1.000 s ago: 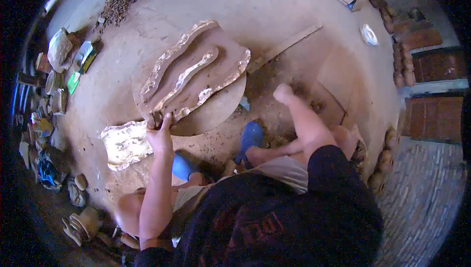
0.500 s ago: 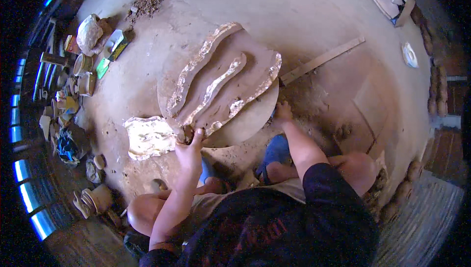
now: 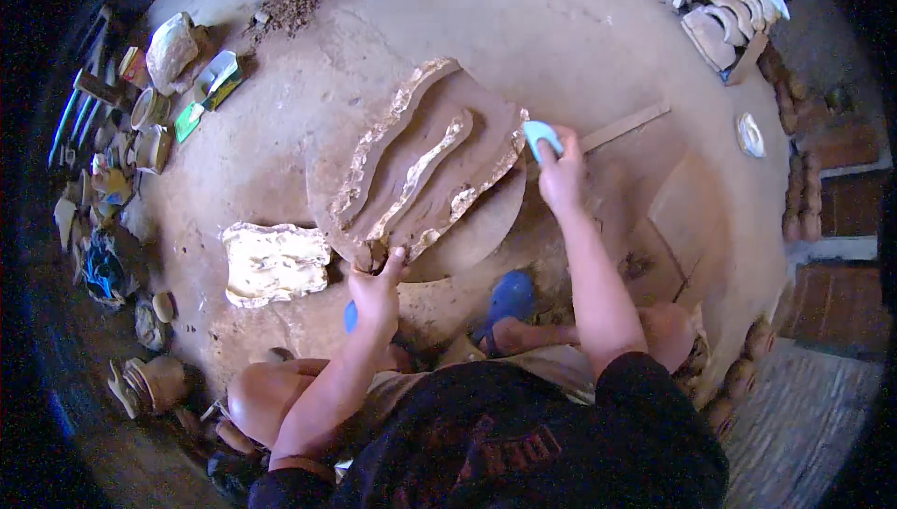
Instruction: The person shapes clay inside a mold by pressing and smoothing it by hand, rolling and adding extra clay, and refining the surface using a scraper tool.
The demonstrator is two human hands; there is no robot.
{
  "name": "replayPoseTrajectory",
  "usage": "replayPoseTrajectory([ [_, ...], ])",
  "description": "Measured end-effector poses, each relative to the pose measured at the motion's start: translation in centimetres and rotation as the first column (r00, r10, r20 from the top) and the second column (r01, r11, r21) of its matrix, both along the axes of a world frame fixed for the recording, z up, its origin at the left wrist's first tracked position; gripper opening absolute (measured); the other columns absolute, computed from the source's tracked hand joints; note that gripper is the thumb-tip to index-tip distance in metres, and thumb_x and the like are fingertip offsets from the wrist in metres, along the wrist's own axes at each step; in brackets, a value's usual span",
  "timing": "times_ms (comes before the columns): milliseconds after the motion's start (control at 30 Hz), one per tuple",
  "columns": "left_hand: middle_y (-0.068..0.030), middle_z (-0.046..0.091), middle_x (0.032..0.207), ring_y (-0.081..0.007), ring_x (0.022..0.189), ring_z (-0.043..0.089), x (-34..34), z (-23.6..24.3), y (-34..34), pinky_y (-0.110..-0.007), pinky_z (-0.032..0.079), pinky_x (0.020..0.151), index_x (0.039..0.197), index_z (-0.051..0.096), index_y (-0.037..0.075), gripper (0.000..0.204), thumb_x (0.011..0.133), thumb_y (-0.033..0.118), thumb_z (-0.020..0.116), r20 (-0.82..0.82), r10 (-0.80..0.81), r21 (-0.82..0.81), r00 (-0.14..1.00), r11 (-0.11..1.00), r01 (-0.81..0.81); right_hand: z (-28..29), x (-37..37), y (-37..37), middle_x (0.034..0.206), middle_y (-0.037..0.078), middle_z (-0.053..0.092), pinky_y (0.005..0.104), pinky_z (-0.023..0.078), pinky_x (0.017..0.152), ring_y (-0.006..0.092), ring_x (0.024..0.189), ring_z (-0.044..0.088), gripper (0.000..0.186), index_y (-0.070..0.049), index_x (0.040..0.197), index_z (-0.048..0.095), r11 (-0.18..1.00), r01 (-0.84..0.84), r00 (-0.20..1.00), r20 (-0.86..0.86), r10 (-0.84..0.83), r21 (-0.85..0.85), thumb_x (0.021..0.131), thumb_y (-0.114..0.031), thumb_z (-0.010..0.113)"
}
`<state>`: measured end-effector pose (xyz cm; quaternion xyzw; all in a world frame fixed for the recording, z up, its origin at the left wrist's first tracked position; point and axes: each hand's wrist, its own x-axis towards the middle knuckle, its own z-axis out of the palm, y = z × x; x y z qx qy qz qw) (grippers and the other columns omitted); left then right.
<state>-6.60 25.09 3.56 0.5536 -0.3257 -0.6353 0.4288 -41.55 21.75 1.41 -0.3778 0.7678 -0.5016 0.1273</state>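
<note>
A brown clay piece (image 3: 425, 135) with two deep troughs and rough cream edges lies on a round board (image 3: 486, 233) on the floor in front of me. My left hand (image 3: 374, 296) grips its near end, thumb on top, beside a dark lump of clay (image 3: 377, 252). Held in my right hand (image 3: 563, 177) is a light blue curved scraper (image 3: 540, 138), close to the piece's right rim; whether it touches cannot be made out. Left of the board lies a white ridged plaster-like piece (image 3: 276, 264).
A flat wooden strip (image 3: 628, 128) extends right from behind my right hand. Pots, a pale rock (image 3: 172, 53) and a cut-open carton (image 3: 218, 79) line the left side. Curved clay pieces (image 3: 715, 23) are stacked far right. Crumbled clay (image 3: 297, 2) lies at the back.
My right hand has risen from beside the board's lower right edge to the clay piece's right rim, and the blue scraper now shows in it. My left hand keeps its grip.
</note>
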Motion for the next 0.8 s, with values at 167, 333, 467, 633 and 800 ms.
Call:
replayPoseTrajectory([
  [167,-0.0049,0.070,0.113,-0.0141,0.092,0.068,-0.1,-0.8,0.3,-0.029,0.059,0.072,0.125,0.062,0.002,0.035,0.093,0.002,0.076,0.001,-0.042,-0.034,0.999,0.999,0.042,1.8,4.6,0.5,0.119,0.019,0.071,0.0431,0.055,0.090,0.0313,0.097,0.072,0.036,-0.005,0.132,0.063,0.981,-0.186,0.977,-0.097,0.191,0.053,0.097,-0.010,0.064],
  [333,-0.0050,0.071,0.111,-0.0154,0.094,0.067,0.6,-1.7,0.5,-0.030,0.058,0.073,0.125,0.062,0.000,0.038,0.091,0.005,0.079,0.067,-0.036,-0.057,0.997,0.998,0.039,3.5,7.4,-0.1,0.114,0.013,0.069,0.0320,0.058,0.061,0.0171,0.073,0.069,0.032,-0.001,0.128,0.067,0.963,-0.217,0.966,0.178,0.188,0.161,0.097,-0.009,0.063],
  [467,-0.0067,0.072,0.111,-0.0151,0.096,0.068,0.5,-2.2,0.5,-0.032,0.057,0.077,0.125,0.064,0.000,0.043,0.088,0.010,0.083,0.102,-0.013,-0.059,0.995,0.998,0.019,3.7,8.1,-0.1,0.112,0.009,0.069,0.0275,0.057,0.058,0.0120,0.074,0.066,0.034,0.002,0.131,0.065,0.932,-0.292,0.951,0.169,0.259,0.213,0.098,-0.009,0.064],
  [633,-0.0074,0.073,0.109,-0.0152,0.095,0.068,0.4,-1.3,0.4,-0.033,0.057,0.077,0.123,0.066,-0.001,0.042,0.087,0.012,0.084,0.080,-0.042,-0.080,0.996,0.996,0.048,3.3,7.7,0.5,0.111,0.010,0.069,0.0265,0.055,0.056,0.0117,0.071,0.066,0.033,0.004,0.129,0.065,0.916,-0.360,0.932,0.030,0.361,0.176,0.097,-0.007,0.065],
  [800,-0.0108,0.073,0.116,-0.0191,0.103,0.069,0.9,-1.7,0.3,-0.035,0.057,0.087,0.127,0.064,-0.003,0.046,0.087,0.011,0.084,0.216,-0.016,-0.153,0.976,0.987,0.050,4.2,9.0,0.7,0.109,0.009,0.069,0.0258,0.054,0.055,0.0111,0.071,0.066,0.033,0.003,0.128,0.066,0.904,-0.385,0.923,0.088,0.375,0.185,0.097,-0.007,0.066],
])
